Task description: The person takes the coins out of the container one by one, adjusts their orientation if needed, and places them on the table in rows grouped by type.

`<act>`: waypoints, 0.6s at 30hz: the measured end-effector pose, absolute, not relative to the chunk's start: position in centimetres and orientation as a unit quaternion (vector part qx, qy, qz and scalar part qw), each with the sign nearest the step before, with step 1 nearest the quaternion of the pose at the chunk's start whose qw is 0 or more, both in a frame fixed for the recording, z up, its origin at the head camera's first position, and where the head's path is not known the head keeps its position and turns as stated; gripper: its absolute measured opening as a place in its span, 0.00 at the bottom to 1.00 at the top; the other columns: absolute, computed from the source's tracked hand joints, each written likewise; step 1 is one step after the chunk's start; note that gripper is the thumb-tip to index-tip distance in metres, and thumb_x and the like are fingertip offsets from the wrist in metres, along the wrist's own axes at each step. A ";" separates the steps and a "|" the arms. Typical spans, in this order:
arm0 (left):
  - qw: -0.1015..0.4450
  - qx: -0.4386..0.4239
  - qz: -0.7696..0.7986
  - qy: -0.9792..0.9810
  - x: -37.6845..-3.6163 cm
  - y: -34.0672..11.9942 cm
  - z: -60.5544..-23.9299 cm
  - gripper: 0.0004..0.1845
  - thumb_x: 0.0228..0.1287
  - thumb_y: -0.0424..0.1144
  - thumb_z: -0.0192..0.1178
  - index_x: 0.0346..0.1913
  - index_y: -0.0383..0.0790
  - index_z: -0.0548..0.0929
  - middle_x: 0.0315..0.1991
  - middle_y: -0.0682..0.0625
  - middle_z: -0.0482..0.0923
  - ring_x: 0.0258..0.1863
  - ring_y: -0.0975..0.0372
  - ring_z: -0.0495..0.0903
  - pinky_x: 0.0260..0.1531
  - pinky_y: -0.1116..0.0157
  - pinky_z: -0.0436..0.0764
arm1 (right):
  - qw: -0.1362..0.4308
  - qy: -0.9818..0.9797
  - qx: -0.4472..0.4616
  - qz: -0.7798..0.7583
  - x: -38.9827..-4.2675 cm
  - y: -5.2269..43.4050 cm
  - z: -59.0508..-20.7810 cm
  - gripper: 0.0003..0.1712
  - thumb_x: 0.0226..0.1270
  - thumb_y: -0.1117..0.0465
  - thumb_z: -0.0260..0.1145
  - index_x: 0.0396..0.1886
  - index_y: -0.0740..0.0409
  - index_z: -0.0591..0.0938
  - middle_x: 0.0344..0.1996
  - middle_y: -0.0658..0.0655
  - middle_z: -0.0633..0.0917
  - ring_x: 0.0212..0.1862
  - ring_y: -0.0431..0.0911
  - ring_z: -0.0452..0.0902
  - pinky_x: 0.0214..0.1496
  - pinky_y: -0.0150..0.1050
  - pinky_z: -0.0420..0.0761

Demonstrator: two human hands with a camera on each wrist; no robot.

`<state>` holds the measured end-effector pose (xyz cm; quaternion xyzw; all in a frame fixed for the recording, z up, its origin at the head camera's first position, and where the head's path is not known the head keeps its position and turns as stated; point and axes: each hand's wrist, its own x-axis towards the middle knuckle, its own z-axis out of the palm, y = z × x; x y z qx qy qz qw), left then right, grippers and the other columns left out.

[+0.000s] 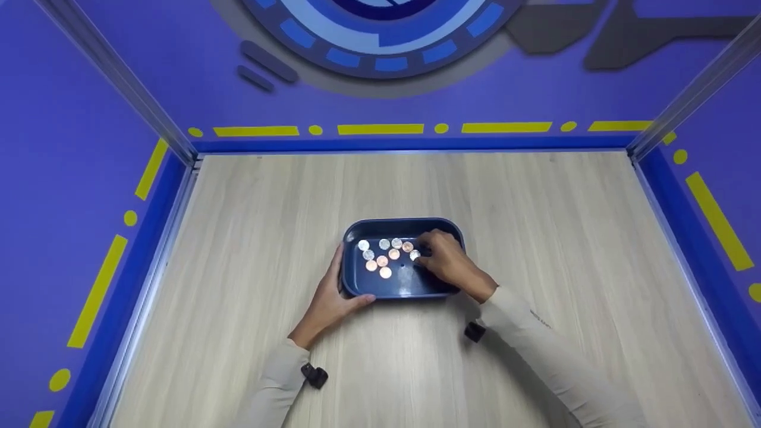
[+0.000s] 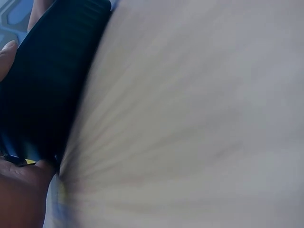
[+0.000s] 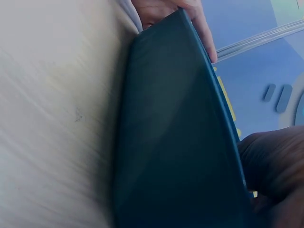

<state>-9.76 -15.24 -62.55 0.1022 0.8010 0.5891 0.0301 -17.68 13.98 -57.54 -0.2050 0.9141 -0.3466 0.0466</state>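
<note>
1. The table (image 1: pixel 238 249) was a pale, wood-grained surface, fenced by metal rails and enclosed on three sides by violet walls (image 1: pixel 71 148).
2. The walls carried yellow dashes and dots above a blue base band; the far wall bore a blue ring emblem (image 1: pixel 380 35) beside grey shapes.
3. The tray (image 1: pixel 380 229), a dark blue rectangular dish with rounded corners, lay on the table near its middle, well short of the far wall.
4. Inside the tray, the coins (image 1: pixel 383 257) formed a loose cluster toward its left half, some silver and some copper-coloured, all glaring under the light.
5. The left hand (image 1: pixel 330 297) gripped the tray's left end, fingers curled along the outer wall and the thumb (image 1: pixel 362 301) on the near rim.
6. The right hand (image 1: pixel 449 261) reached into the tray's right half, fingertips bent down at the nearest silver coin (image 1: pixel 415 255); whether they pinched it could not be told.
7. Both arms wore pale sleeves (image 1: pixel 535 339).
</note>
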 end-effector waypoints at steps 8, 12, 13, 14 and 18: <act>0.034 0.103 0.597 0.795 -9.6 -15.2 -62.8 0.72 0.56 0.45 0.87 0.91 0.39 0.44 0.89 0.35 0.50 0.86 0.41 0.54 0.84 0.44 0.55 | 0.039 0.919 -0.192 -0.343 -17.9 13.6 -58.2 0.14 0.56 0.73 0.81 0.44 0.68 0.93 0.37 0.62 0.86 0.43 0.57 0.80 0.48 0.57 0.83; 0.037 0.096 0.600 0.794 -9.6 -15.3 -62.9 0.72 0.57 0.45 0.87 0.92 0.40 0.44 0.89 0.35 0.50 0.86 0.43 0.55 0.84 0.48 0.56 | 0.032 0.919 -0.186 -0.347 -18.0 13.4 -58.4 0.12 0.55 0.74 0.81 0.40 0.68 0.92 0.36 0.62 0.85 0.43 0.58 0.81 0.48 0.57 0.83; 0.037 0.093 0.600 0.794 -9.6 -15.3 -62.9 0.72 0.57 0.45 0.87 0.92 0.41 0.44 0.89 0.36 0.50 0.86 0.43 0.55 0.83 0.48 0.57 | 0.030 0.918 -0.189 -0.347 -18.0 13.4 -58.5 0.11 0.55 0.75 0.81 0.39 0.68 0.92 0.36 0.62 0.85 0.43 0.59 0.81 0.48 0.58 0.84; 0.038 0.090 0.598 0.796 -9.6 -15.3 -63.0 0.72 0.57 0.45 0.87 0.92 0.41 0.44 0.89 0.36 0.50 0.86 0.43 0.55 0.83 0.48 0.57 | 0.028 0.919 -0.191 -0.344 -18.1 13.3 -58.6 0.11 0.54 0.75 0.81 0.38 0.68 0.91 0.36 0.62 0.84 0.43 0.59 0.81 0.48 0.58 0.83; 0.041 0.079 0.593 0.800 -9.4 -15.3 -63.1 0.71 0.57 0.43 0.87 0.92 0.43 0.44 0.89 0.36 0.51 0.86 0.43 0.55 0.84 0.47 0.56 | 0.028 0.924 -0.195 -0.328 -18.0 13.2 -58.7 0.10 0.55 0.74 0.82 0.36 0.67 0.89 0.34 0.61 0.83 0.42 0.60 0.80 0.48 0.59 0.83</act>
